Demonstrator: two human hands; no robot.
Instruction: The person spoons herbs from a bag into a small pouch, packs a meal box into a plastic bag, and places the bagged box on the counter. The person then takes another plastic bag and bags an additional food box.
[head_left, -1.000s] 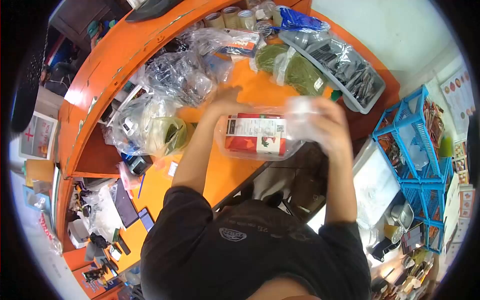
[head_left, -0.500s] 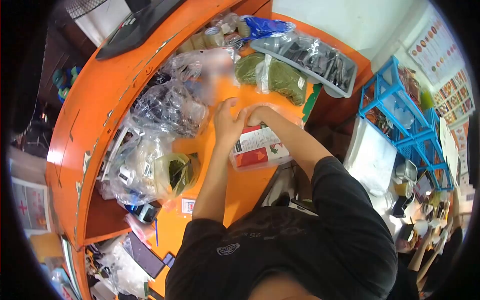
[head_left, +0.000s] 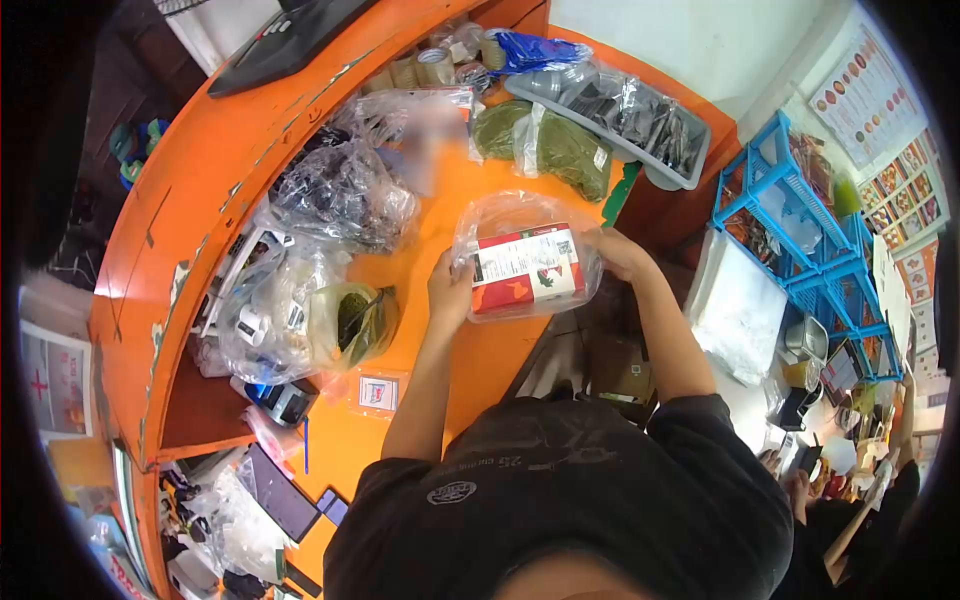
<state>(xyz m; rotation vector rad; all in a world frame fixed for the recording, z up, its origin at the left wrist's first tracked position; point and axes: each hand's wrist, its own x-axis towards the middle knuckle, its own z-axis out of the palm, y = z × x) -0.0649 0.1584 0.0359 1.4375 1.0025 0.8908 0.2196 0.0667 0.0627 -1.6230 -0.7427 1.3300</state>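
The head view shows a red and white box (head_left: 528, 268) inside a clear bag (head_left: 510, 210), right in front of you, between your two hands. Its long way goes from side to side, from your left hand to your right, with the right end tipped a little farther away from you. The printed side faces up toward you. The white label (head_left: 508, 258) sits on the far left part, and the leaf picture (head_left: 550, 276) is nearer the right end.

Your left hand (head_left: 450, 287) is bent around the left side of the bag, pinching its edge. Your right hand (head_left: 618, 254) pinches the bag at the far right corner. You have a puffy bit of loose plastic on the far side of the box.

The box is over the near edge of your orange counter (head_left: 440, 390); I can't tell if the bag touches the wood. Past it lies a green pack (head_left: 545, 150), and next to that is a gray tray (head_left: 690, 165) full of dark things in plastic. To the left of your left hand is a see-through green bag (head_left: 375, 325), standing well apart from the box. A small card (head_left: 378, 392) lies on the counter near your left arm.
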